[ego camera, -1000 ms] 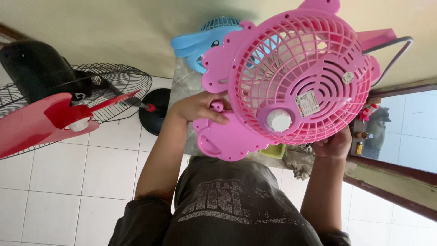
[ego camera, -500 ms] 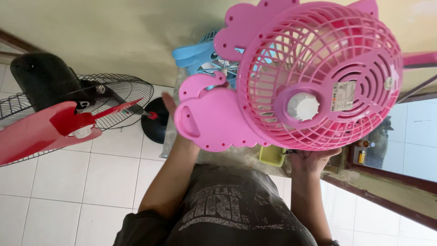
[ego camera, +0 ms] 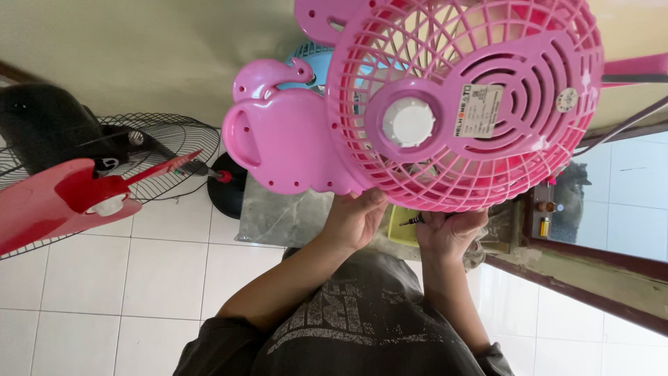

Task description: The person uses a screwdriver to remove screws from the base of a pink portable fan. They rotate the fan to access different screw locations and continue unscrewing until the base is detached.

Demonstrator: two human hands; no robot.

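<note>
**A:** What are you seeing on the feed?

**B:** I'm looking down at a pink fan [ego camera: 445, 104] held up close to the camera, filling the top of the view. Its rear grille faces me, with a white round knob [ego camera: 408, 122] at the hub. Right of the knob sits a pale rectangular label [ego camera: 478, 111], upright and printed in dark text with a red strip down one edge. Further right, near the grille rim, there's a small round sticker [ego camera: 567, 99], light with a dark ring.

**A:** And the hands?

**B:** The left hand [ego camera: 355, 219] is under the fan's pink base, fingers together and curled up against its lower edge. The right hand [ego camera: 449, 233] is just beside it, under the grille's bottom rim; its fingers are bent upward against the rim and seem closed on it, though the tips are hidden behind the plastic.

**A:** Anything around them?

**B:** A red fan blade [ego camera: 76, 202] lies at left over a black wire guard [ego camera: 139, 150] on the white tiled floor [ego camera: 90, 278]. A blue fan [ego camera: 313, 59] peeks out behind the pink one.

**A:** Changed from half a second ago?

**B:** Yes. The pink fan has come nearer and higher, so its top now runs out of view. The label has slid left with the hub. Both hands have drawn closer together beneath it.
</note>
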